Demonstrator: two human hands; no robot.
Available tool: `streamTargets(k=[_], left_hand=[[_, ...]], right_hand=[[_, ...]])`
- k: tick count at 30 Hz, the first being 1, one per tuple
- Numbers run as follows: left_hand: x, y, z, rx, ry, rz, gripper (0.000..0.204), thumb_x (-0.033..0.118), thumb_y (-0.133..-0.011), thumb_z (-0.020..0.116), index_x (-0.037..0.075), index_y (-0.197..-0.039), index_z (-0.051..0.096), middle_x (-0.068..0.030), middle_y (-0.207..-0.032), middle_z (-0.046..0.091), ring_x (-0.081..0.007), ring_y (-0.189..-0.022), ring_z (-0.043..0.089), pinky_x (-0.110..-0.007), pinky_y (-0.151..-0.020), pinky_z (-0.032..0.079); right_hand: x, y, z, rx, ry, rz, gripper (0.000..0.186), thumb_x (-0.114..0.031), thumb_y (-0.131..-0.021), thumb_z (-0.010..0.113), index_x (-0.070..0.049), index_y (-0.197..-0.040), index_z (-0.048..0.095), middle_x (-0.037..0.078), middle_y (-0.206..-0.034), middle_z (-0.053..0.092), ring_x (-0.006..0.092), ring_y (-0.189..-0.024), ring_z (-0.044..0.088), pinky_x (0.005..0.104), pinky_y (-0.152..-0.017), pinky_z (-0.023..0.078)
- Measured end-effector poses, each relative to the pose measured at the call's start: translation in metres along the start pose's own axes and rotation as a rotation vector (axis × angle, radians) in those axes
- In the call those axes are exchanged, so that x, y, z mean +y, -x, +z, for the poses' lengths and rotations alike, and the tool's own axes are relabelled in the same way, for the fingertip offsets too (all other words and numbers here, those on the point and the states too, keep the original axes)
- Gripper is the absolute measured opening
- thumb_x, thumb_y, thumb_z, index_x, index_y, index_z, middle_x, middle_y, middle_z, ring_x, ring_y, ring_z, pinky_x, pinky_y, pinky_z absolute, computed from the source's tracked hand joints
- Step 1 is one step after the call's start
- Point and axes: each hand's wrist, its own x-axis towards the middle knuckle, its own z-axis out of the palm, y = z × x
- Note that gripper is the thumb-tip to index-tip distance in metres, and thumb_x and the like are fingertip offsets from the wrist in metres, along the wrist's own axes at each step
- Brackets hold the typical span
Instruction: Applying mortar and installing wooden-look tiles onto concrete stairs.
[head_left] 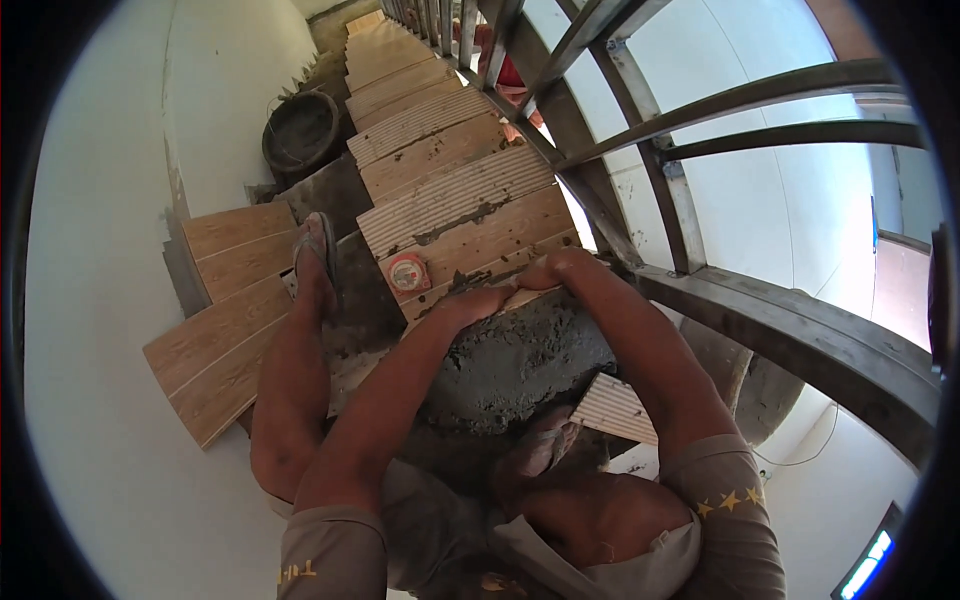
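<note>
My left hand (487,300) and my right hand (540,273) meet at the near edge of a wood-patterned stair tile (500,235), just beyond a bed of wet grey mortar (525,360). Their fingers are mostly hidden, so I cannot tell whether they grip the edge or rest on it. A red and white tape measure (408,274) lies on the tile, left of my left hand. Below my right forearm, a piece of ribbed tile (617,408) sits beside the mortar. Grey crumbs of mortar dot the tiled step.
Tiled steps (395,60) run away up the picture. On the left, a black mortar bucket (300,135) and loose wood-patterned tiles (215,345) stand along the white wall (90,280). A metal railing (790,305) borders the right side. Behind its bars shows a person's red clothing (508,80).
</note>
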Motion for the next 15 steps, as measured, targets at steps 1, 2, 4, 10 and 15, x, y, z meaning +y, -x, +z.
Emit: streamTargets(k=[1, 2, 4, 10, 15], left_hand=[[0.015, 0.000, 0.001, -0.037, 0.004, -0.017, 0.073, 0.059, -0.105, 0.031, 0.006, -0.151, 0.050, -0.0199, -0.157, 0.048, -0.0337, -0.145, 0.046, -0.044, -0.118, 0.034], [0.008, 0.003, 0.000, -0.031, 0.006, -0.028, 0.073, 0.059, -0.105, 0.031, 0.006, -0.151, 0.050, -0.0199, -0.157, 0.048, -0.0337, -0.145, 0.046, -0.044, -0.118, 0.034], [-0.005, 0.009, -0.002, 0.039, -0.016, -0.075, 0.074, 0.060, -0.104, 0.031, 0.006, -0.151, 0.051, -0.0205, -0.156, 0.049, -0.0350, -0.143, 0.048, -0.044, -0.118, 0.035], [0.021, 0.028, 0.001, 0.048, -0.168, 0.064, 0.063, 0.049, -0.109, 0.030, 0.006, -0.150, 0.051, -0.0220, -0.156, 0.048, -0.0374, -0.145, 0.045, -0.044, -0.119, 0.034], [-0.014, 0.011, -0.005, 0.076, -0.121, 0.226, 0.060, 0.043, -0.110, 0.030, 0.005, -0.154, 0.045, -0.0198, -0.160, 0.043, -0.0339, -0.150, 0.039, -0.043, -0.122, 0.030]], right_hand=[[0.013, -0.005, 0.003, 0.016, -0.015, 0.064, 0.073, -0.063, -0.097, 0.047, -0.018, -0.155, 0.048, 0.009, -0.165, 0.038, 0.0305, -0.152, 0.035, 0.0437, -0.123, 0.031], [0.004, -0.003, 0.001, 0.014, -0.014, 0.051, 0.073, -0.063, -0.097, 0.047, -0.018, -0.155, 0.048, 0.009, -0.165, 0.038, 0.0305, -0.152, 0.035, 0.0437, -0.123, 0.031], [-0.013, 0.001, -0.001, 0.000, 0.001, 0.025, 0.069, -0.060, -0.097, 0.048, -0.019, -0.153, 0.051, 0.009, -0.164, 0.039, 0.0292, -0.152, 0.035, 0.0429, -0.123, 0.031], [-0.006, 0.027, -0.004, 0.154, 0.145, -0.067, 0.059, -0.044, -0.100, 0.048, -0.010, -0.147, 0.057, 0.014, -0.147, 0.059, 0.0313, -0.138, 0.054, 0.0433, -0.113, 0.042], [-0.017, 0.123, 0.052, 1.095, -0.609, -0.426, 0.039, -0.027, -0.105, 0.052, 0.002, -0.131, 0.063, 0.018, -0.114, 0.073, 0.0297, -0.102, 0.072, 0.0386, -0.094, 0.054]])
